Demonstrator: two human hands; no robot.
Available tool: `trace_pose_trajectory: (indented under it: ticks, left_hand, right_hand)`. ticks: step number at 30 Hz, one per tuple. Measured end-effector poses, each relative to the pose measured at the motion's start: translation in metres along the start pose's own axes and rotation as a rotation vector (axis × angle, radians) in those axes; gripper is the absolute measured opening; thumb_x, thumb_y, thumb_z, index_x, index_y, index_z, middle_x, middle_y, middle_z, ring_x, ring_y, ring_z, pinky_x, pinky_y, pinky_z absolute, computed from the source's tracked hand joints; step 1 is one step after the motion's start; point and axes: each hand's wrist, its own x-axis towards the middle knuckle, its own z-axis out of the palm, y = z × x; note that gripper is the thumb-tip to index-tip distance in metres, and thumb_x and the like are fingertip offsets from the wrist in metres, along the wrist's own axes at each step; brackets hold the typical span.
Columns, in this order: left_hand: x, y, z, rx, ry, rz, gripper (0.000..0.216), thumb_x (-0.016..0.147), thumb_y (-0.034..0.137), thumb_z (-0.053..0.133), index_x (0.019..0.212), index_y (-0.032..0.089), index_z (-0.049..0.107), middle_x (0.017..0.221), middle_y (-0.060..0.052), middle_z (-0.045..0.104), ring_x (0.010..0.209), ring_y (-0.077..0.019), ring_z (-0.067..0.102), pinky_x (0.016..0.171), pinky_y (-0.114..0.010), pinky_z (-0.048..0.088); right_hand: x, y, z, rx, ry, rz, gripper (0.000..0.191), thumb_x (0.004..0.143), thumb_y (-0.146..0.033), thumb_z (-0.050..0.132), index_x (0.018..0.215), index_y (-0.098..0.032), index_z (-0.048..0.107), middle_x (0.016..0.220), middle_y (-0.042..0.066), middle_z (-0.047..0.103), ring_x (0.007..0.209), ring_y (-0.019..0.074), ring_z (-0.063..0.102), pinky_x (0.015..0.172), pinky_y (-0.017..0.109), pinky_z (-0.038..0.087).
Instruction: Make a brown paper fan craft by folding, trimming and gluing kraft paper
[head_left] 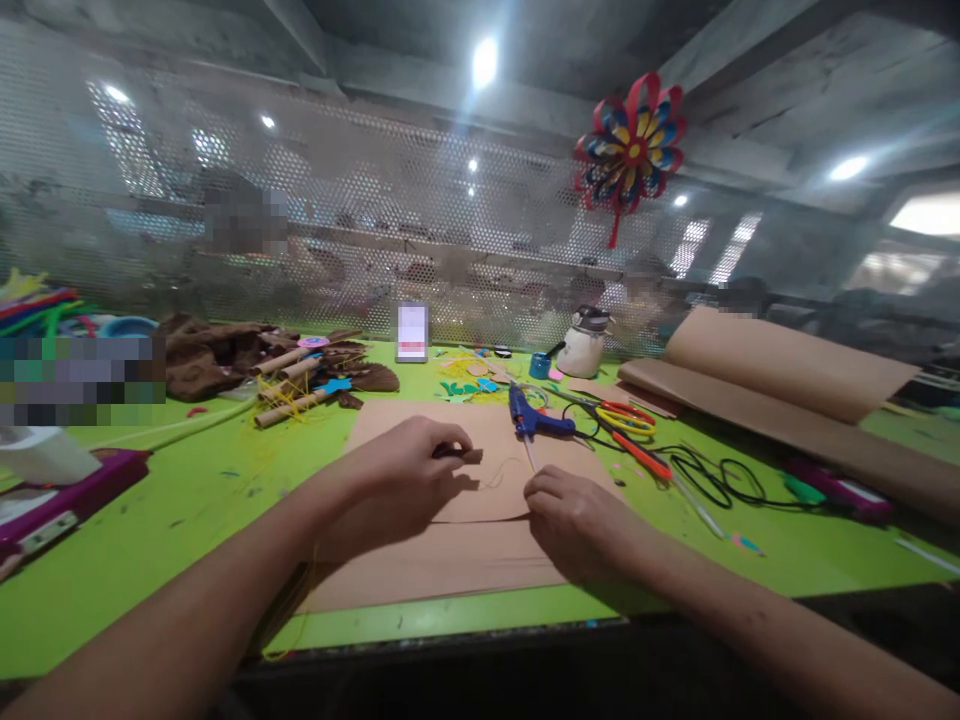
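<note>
My left hand is closed, pinching a small dark brown piece, perhaps paper, above a brown paper sheet. My right hand rests on the paper with its fingers curled together; what they hold, if anything, is hidden. Just beyond its fingertips lies a blue glue gun, with a white glue stick reaching toward my right hand. A thin thread lies on the paper between both hands.
Right of the paper are scissors and black cable. Large brown paper rolls lie farther right. Cardboard tubes and a purple power strip lie left. A phone and a white jar stand behind.
</note>
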Motion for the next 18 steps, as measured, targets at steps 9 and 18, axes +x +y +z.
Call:
trace_pose_trajectory:
  ticks: [9, 18]
  left_hand:
    - [-0.005, 0.007, 0.018, -0.022, -0.135, -0.039, 0.03, 0.082, 0.038, 0.05, 0.093, 0.019, 0.071, 0.085, -0.006, 0.071, 0.075, -0.0173, 0.059, 0.068, -0.025, 0.041]
    - [-0.001, 0.015, 0.02, -0.017, -0.109, 0.012, 0.026, 0.085, 0.031, 0.049, 0.094, 0.019, 0.071, 0.093, -0.006, 0.069, 0.083, -0.0177, 0.059, 0.074, -0.025, 0.042]
  right_hand:
    - [-0.03, 0.015, -0.013, 0.091, 0.041, 0.058, 0.018, 0.092, -0.009, 0.045, 0.094, -0.017, 0.061, 0.092, 0.01, 0.065, 0.093, 0.0215, 0.054, 0.079, 0.036, 0.048]
    - [-0.035, 0.024, -0.025, -0.019, 0.109, 0.207, 0.017, 0.088, -0.01, 0.051, 0.076, -0.016, 0.061, 0.087, 0.01, 0.065, 0.087, 0.0222, 0.052, 0.081, 0.04, 0.044]
